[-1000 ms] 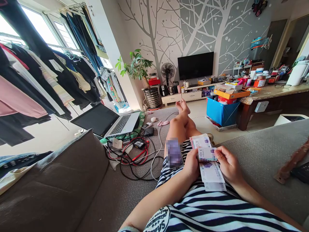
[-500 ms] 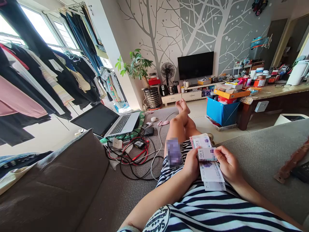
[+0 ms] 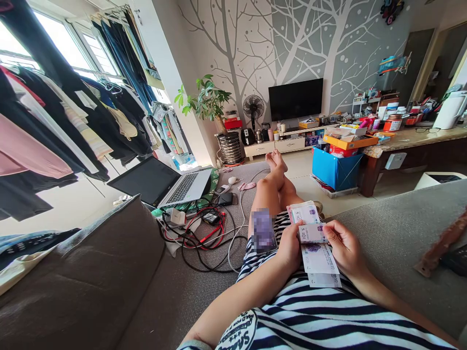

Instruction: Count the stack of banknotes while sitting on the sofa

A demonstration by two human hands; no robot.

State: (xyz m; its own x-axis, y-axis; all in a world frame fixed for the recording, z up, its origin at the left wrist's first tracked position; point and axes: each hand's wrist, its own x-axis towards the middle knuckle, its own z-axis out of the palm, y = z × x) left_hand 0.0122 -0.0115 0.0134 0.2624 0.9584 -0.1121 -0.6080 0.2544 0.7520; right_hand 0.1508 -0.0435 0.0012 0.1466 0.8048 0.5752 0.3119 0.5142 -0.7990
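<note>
Purple-and-white banknotes (image 3: pixel 313 234) are spread between my two hands above my lap. My left hand (image 3: pixel 290 247) is closed on their left edge, thumb on top. At the right edge, my right hand (image 3: pixel 342 244) pinches a note between thumb and fingers. Upper notes (image 3: pixel 305 212) stick out beyond the hands, some with pinkish edges at the left. Lower notes (image 3: pixel 321 262) hang down toward my striped clothing (image 3: pixel 292 311). A blurred-out purple item (image 3: pixel 263 231) lies on my left thigh. The fingers under the notes are hidden.
An open laptop (image 3: pixel 182 189) rests on the sofa (image 3: pixel 204 291) to the left. Tangled cables (image 3: pixel 215 238), a white plug adapter (image 3: pixel 175 217) and a dark meter-like device (image 3: pixel 210 217) lie beside it. A blue box (image 3: pixel 333 170) stands near the cluttered table (image 3: pixel 408 138) at right.
Almost nothing differs. Both hands keep the same grip on the banknotes, and the lower notes have shifted only very slightly.
</note>
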